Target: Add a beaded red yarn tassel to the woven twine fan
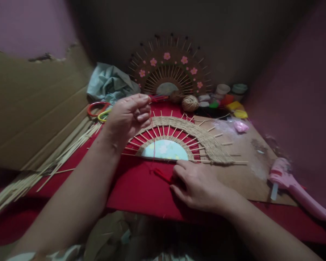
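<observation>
My left hand (133,114) is raised over the left part of a half-round woven piece, finger and thumb pinched on a thin red thread (153,132). That thread hangs down across the pale blue, flower-patterned half circle (164,149) at the piece's centre. Thin sticks fan out from this centre through a wide woven band of tan cord (212,145). My right hand (194,185) rests low by the piece's straight edge, fingers curled round what looks like a bunch of red thread (163,175). Part of the bunch is hidden under the fingers.
A finished-looking flowered fan (167,67) stands behind, with a ball of twine (190,103) in front. Loose sticks (57,159), scissors with red and yellow handles (97,109) and blue cloth (110,83) lie left. A pink glue gun (296,185) lies right, on brown board (241,174).
</observation>
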`<state>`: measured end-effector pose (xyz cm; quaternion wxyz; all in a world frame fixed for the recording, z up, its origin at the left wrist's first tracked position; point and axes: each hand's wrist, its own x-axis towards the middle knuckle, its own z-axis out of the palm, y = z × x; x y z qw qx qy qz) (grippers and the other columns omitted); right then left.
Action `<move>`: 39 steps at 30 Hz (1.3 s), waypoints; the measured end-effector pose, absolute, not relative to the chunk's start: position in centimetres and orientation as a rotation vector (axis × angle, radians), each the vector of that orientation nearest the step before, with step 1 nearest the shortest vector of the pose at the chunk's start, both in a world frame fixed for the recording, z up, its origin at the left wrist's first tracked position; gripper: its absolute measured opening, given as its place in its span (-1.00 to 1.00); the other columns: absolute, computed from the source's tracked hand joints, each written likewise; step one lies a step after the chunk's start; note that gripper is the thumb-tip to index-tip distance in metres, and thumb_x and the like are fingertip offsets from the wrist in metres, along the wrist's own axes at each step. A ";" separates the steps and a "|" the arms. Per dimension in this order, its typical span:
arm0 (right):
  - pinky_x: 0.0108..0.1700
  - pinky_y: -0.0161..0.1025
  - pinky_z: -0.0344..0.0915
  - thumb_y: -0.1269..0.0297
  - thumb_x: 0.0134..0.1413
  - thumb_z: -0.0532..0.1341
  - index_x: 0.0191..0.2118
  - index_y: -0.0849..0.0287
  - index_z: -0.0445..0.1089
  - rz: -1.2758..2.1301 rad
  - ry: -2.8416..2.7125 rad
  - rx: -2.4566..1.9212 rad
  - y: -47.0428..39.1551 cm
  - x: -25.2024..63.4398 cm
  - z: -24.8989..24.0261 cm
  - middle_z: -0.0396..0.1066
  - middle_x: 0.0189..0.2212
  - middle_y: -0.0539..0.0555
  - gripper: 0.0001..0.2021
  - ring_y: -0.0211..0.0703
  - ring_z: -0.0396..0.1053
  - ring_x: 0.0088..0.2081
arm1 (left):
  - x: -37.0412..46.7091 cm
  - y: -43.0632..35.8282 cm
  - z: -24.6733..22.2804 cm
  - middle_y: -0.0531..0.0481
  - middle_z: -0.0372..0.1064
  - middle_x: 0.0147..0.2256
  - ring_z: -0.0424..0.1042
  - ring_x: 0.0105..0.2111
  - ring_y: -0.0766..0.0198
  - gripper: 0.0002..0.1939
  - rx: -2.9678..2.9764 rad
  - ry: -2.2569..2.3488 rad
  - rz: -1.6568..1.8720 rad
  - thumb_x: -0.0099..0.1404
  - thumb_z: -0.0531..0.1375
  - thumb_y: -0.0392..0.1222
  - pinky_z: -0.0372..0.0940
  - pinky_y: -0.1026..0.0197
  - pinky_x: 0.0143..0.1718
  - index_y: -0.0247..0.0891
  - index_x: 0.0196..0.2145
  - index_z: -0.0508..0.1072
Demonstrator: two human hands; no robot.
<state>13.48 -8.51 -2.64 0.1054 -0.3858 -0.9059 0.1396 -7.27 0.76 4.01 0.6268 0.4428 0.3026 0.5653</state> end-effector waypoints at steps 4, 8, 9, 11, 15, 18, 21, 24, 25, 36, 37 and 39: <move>-0.42 -0.26 0.02 0.35 0.05 0.09 -0.44 0.20 0.26 0.486 -2.682 -1.161 -8.2 13.8 -2.3 0.32 -0.41 0.07 -0.91 -0.26 0.14 -0.45 | -8.5 1.7 4.0 0.20 -0.06 -0.69 0.00 -0.77 0.54 -0.73 0.857 0.640 1.374 0.33 0.00 -0.40 -0.07 0.42 -0.78 -0.32 -0.53 0.29; -0.41 -0.30 0.04 0.40 -0.02 0.12 -0.47 0.19 0.23 0.744 -2.624 -1.194 -7.8 14.4 -1.1 0.32 -0.47 0.02 -0.94 -0.29 0.17 -0.46 | -9.1 2.5 3.8 0.20 -0.02 -0.71 0.00 -0.78 0.55 -0.70 0.768 0.641 1.463 0.37 -0.04 -0.38 -0.09 0.44 -0.79 -0.33 -0.51 0.30; -0.41 -0.30 0.04 0.40 -0.03 0.13 -0.48 0.18 0.22 0.806 -2.619 -1.193 -7.7 14.5 -0.9 0.31 -0.49 0.00 -0.93 -0.29 0.17 -0.46 | -9.2 2.7 3.7 0.21 -0.02 -0.72 0.00 -0.79 0.54 -0.70 0.758 0.644 1.480 0.37 -0.03 -0.38 -0.09 0.44 -0.80 -0.32 -0.52 0.29; -0.44 -0.31 0.03 0.40 -0.03 0.14 -0.50 0.17 0.20 0.908 -2.632 -1.181 -7.6 14.9 -0.5 0.29 -0.53 -0.03 -0.90 -0.31 0.16 -0.49 | -9.4 3.1 3.3 0.21 -0.02 -0.73 0.00 -0.79 0.53 -0.72 0.736 0.656 1.499 0.34 0.01 -0.39 -0.09 0.42 -0.80 -0.29 -0.54 0.27; -0.46 -0.30 0.02 0.35 -0.01 0.16 -0.52 0.16 0.19 0.945 -2.694 -1.193 -7.5 15.3 -0.2 0.27 -0.56 -0.05 -0.86 -0.31 0.14 -0.51 | -9.6 3.6 2.5 0.22 -0.02 -0.73 -0.03 -0.80 0.53 -0.78 0.742 0.730 1.467 0.26 0.06 -0.43 -0.12 0.41 -0.82 -0.30 -0.53 0.27; -0.46 -0.29 0.03 0.19 0.03 0.21 -0.50 0.16 0.24 1.002 -2.687 -1.214 -7.4 15.3 0.0 0.30 -0.54 -0.03 -0.79 -0.29 0.17 -0.49 | -9.5 3.6 2.3 0.24 -0.03 -0.73 -0.05 -0.81 0.53 -0.81 0.767 0.786 1.426 0.24 0.06 -0.44 -0.16 0.41 -0.82 -0.31 -0.51 0.27; -0.46 -0.29 0.07 0.03 0.08 0.19 -0.50 0.16 0.27 1.051 -2.529 -1.221 -7.2 15.3 0.0 0.30 -0.54 -0.02 -0.68 -0.27 0.20 -0.48 | -9.3 3.4 2.4 0.24 -0.04 -0.73 -0.05 -0.81 0.53 -0.82 0.782 0.798 1.411 0.24 0.07 -0.43 -0.18 0.42 -0.82 -0.31 -0.51 0.28; -0.40 -0.29 0.13 0.18 0.16 0.12 -0.43 0.17 0.31 0.943 -2.267 -1.194 -6.9 15.2 -0.3 0.32 -0.51 -0.02 -0.79 -0.27 0.24 -0.45 | -9.2 3.3 2.5 0.25 -0.05 -0.72 -0.06 -0.81 0.55 -0.82 0.777 0.810 1.403 0.26 0.06 -0.43 -0.18 0.44 -0.81 -0.31 -0.49 0.28; -0.38 -0.29 0.15 0.27 0.17 0.08 -0.39 0.17 0.33 0.907 -2.188 -1.168 -6.9 15.2 -0.6 0.33 -0.49 -0.02 -0.84 -0.27 0.25 -0.44 | -9.1 3.3 2.6 0.25 -0.04 -0.72 -0.06 -0.81 0.55 -0.83 0.775 0.813 1.400 0.26 0.06 -0.43 -0.17 0.44 -0.81 -0.32 -0.48 0.29; -0.40 -0.29 0.14 0.41 0.19 -0.05 -0.32 0.14 0.23 1.112 -1.860 -1.113 -6.6 14.6 -2.6 0.25 -0.54 -0.08 -0.85 -0.30 0.19 -0.50 | -9.5 2.8 3.1 0.25 -0.01 -0.72 -0.07 -0.81 0.56 -0.84 0.879 0.780 1.397 0.22 0.11 -0.38 -0.16 0.45 -0.80 -0.30 -0.51 0.26; -0.41 -0.30 0.14 0.41 0.19 -0.04 -0.32 0.14 0.22 1.151 -1.828 -1.100 -6.7 14.5 -2.4 0.25 -0.54 -0.08 -0.86 -0.30 0.18 -0.50 | -9.5 2.7 3.2 0.25 -0.02 -0.72 -0.08 -0.81 0.57 -0.84 0.880 0.779 1.395 0.21 0.12 -0.38 -0.16 0.45 -0.80 -0.29 -0.52 0.26; -0.44 -0.30 0.13 0.39 0.19 -0.04 -0.33 0.14 0.21 1.215 -1.782 -1.054 -6.8 14.4 -1.7 0.25 -0.56 -0.08 -0.87 -0.31 0.18 -0.51 | -9.4 2.7 3.2 0.25 -0.02 -0.73 -0.08 -0.82 0.57 -0.84 0.874 0.780 1.392 0.18 0.14 -0.39 -0.17 0.46 -0.80 -0.28 -0.52 0.25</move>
